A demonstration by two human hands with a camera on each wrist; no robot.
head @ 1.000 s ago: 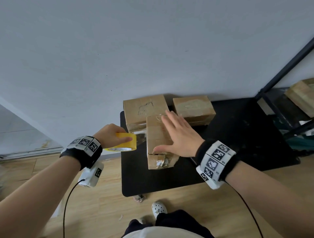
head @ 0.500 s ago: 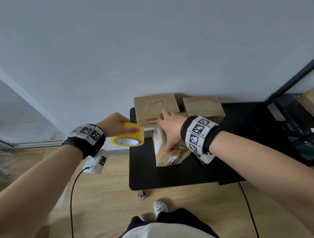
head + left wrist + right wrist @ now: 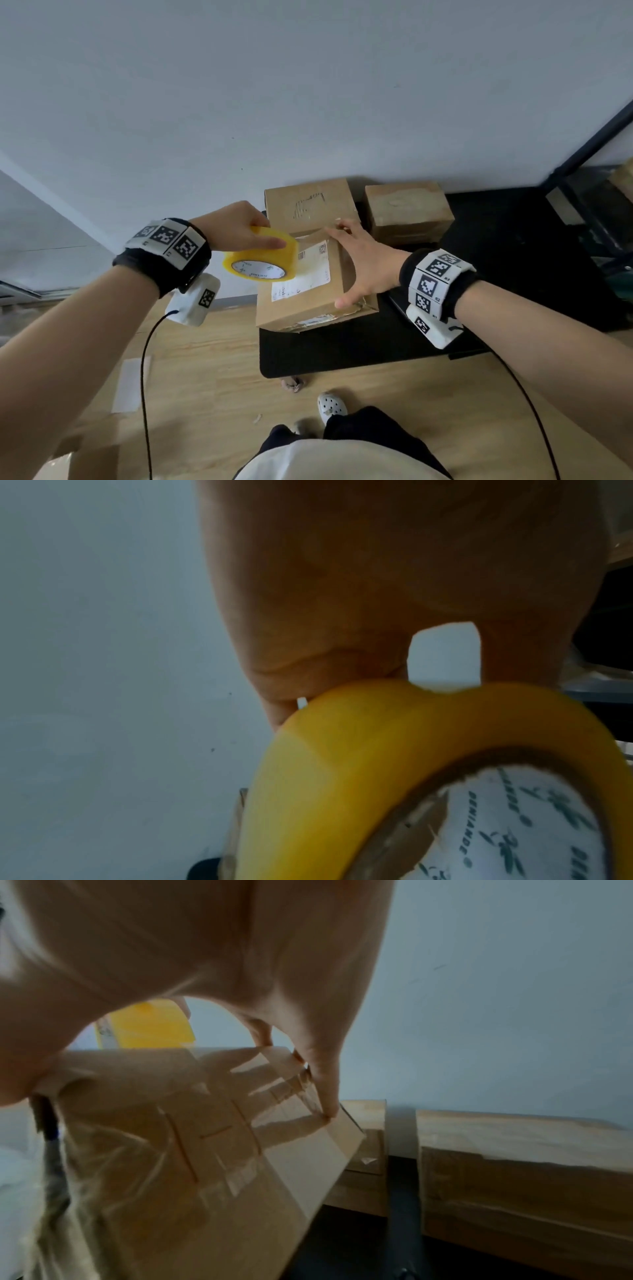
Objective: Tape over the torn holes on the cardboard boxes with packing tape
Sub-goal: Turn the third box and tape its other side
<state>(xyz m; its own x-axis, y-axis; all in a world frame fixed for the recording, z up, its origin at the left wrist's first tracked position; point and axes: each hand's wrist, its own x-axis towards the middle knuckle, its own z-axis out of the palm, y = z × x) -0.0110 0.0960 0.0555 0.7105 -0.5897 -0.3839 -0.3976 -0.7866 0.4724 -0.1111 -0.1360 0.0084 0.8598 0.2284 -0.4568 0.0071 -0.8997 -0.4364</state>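
Note:
My left hand (image 3: 263,240) grips a yellow roll of packing tape (image 3: 260,262) from above, just left of the nearest cardboard box (image 3: 301,294) and level with its top. In the left wrist view the tape roll (image 3: 377,777) fills the lower right under my palm. The box's face with the white label is turned up. My right hand (image 3: 346,265) spans the box's right edge, thumb at the near corner and fingertips (image 3: 325,1096) on the far edge. The side under my palm carries shiny old tape (image 3: 219,1153).
Two more cardboard boxes stand against the wall on the black table (image 3: 342,346): one (image 3: 308,202) with a scuffed torn patch on top, one (image 3: 407,209) to its right. A black shelf frame (image 3: 589,147) rises at the right. My shoe (image 3: 330,406) is on the wooden floor.
My right hand has turned the near box from its narrow side so the labelled face is up. My left hand has brought the tape roll rightward, close to the box.

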